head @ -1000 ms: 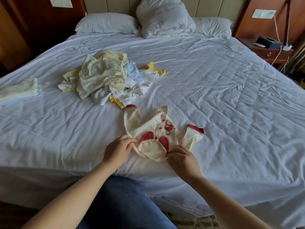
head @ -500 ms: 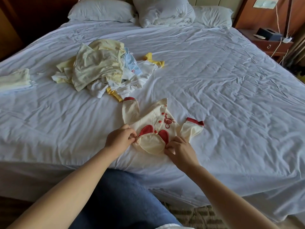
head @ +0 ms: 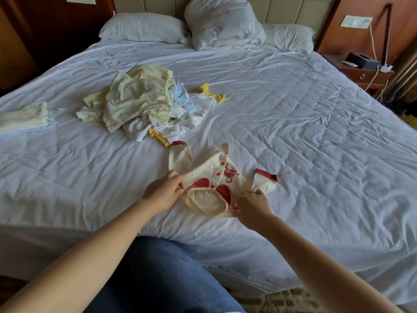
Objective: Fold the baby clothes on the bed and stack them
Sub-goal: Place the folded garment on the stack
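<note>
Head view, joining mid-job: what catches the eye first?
A cream baby top with red trim lies spread near the front edge of the bed, the left hand and right hand pinching its near end on either side. Behind it sits a jumbled pile of unfolded clothes, with a small folded stack at far left.

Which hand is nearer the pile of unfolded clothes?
Left. The left hand pinches the cream garment at its edge toward the pile; the right hand holds its opposite edge, farther away.
</note>
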Demonstrator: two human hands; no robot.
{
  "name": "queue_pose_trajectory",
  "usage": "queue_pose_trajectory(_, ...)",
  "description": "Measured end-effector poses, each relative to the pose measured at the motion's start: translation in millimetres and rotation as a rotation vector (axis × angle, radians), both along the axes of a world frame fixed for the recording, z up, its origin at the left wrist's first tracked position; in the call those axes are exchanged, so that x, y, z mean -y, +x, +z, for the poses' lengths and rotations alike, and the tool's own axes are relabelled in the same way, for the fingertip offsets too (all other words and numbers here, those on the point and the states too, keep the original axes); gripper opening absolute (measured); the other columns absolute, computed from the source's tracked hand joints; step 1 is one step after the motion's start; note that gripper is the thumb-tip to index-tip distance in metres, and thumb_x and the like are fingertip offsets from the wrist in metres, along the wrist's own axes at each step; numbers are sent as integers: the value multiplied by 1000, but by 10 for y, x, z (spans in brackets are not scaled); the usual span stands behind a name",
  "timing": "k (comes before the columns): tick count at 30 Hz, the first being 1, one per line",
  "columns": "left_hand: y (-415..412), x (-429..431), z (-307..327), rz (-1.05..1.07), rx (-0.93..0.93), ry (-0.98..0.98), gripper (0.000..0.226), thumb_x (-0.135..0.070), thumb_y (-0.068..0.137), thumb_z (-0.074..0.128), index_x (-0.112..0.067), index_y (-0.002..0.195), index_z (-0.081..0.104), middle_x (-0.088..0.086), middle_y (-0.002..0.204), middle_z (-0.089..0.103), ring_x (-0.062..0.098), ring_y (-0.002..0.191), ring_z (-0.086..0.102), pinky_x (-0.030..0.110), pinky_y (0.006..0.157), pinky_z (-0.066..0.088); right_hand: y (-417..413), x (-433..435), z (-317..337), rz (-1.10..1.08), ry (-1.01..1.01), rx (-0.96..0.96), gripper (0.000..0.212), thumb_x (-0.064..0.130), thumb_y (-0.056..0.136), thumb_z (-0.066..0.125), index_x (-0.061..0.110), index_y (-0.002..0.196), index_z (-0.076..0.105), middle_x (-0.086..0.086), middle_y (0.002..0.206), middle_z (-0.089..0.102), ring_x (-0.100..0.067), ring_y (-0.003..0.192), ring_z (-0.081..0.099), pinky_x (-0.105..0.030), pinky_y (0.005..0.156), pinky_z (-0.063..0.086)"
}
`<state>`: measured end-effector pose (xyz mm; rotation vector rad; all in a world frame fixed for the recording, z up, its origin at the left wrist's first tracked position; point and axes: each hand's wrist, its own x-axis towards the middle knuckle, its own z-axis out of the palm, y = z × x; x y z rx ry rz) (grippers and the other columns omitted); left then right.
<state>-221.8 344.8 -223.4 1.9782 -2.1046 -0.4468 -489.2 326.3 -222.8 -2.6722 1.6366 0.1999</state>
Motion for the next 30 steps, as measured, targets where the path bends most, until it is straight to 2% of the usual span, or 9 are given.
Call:
queue_pose_trajectory(4, 51, 12, 158, -8, -67, -43, 7, -27, 99, 50, -29, 94, 46, -14, 117, 44, 11, 94, 60, 35, 74, 50, -84, -22, 42, 31, 4, 82, 12, 21, 92, 50, 18, 92, 61, 1, 98, 67, -24, 87, 61, -32, 86, 39)
queue_pose_trajectory(8, 30, 65, 321, 54, -199, -77, 7, -25, 100, 48, -27, 94, 46, -12, 96, 58, 13, 82, 61, 34, 70, 48, -153, 5, 232, -98, 73, 464, 11, 30, 91, 52, 21, 96, 58, 5, 95, 66, -26, 86, 59, -32, 69, 45)
queue_pose_trajectory(10, 51, 139, 430, 82, -270, -109, 12, -24, 100, 48, -29, 90, 43, -8, 81, 62, 11, 67, 64, 35, 66, 49, -178, 92, 374, -145, 72, 680, 5, 28, 92, 55, 23, 91, 55, 7, 87, 66, -18, 82, 62, -32, 68, 48)
queue_pose_trajectory(13, 93, 267, 696, 92, -354, -174, 17, -26, 101, 48, -33, 87, 41, -9, 79, 61, 10, 57, 66, 37, 65, 53, -215, 267, 696, -207, 10, 876, 5, 26, 94, 54, 26, 90, 51, 8, 83, 64, -15, 80, 62, -33, 69, 48)
queue_pose_trajectory(18, 100, 455, 1277, 42, -454, -289, 14, -42, 91, 61, -36, 85, 50, -6, 75, 63, 16, 59, 67, 39, 62, 54, -297, 573, 1325, -239, -86, 829, 9, 25, 92, 56, 28, 86, 50, 2, 81, 68, -24, 69, 65, -40, 64, 53)
queue_pose_trajectory(20, 86, 536, 1497, 40, -483, -312, 16, -49, 84, 66, -37, 84, 56, -5, 76, 64, 20, 66, 66, 40, 66, 54, -313, 660, 1537, -248, 14, 955, 8, 18, 92, 57, 22, 85, 53, 1, 72, 65, -23, 54, 62, -46, 55, 56)
queue_pose_trajectory(24, 83, 642, 1888, 30, -373, -285, 9, -31, 88, 70, -34, 80, 68, -7, 79, 69, 11, 72, 64, 36, 72, 51, -325, 779, 1827, -222, 125, 1187, 7, 6, 93, 57, 10, 88, 54, -4, 70, 57, -24, 55, 60, -59, 60, 56)
queue_pose_trajectory(27, 109, 663, 2147, 60, -283, -351, 25, -40, 88, 67, -21, 73, 72, 4, 71, 69, 22, 71, 66, 43, 69, 50, -329, 820, 2024, -137, 125, 1128, 5, 9, 90, 66, 10, 89, 61, -6, 65, 54, -29, 56, 64, -53, 59, 58)
queue_pose_trajectory(30, 94, 642, 2218, 123, -340, -452, 33, -49, 89, 58, -19, 76, 66, 3, 60, 66, 19, 59, 66, 37, 62, 50, -331, 800, 2177, -120, 83, 1039, 7, 14, 87, 72, 14, 80, 70, -4, 64, 58, -22, 51, 66, -34, 53, 59)
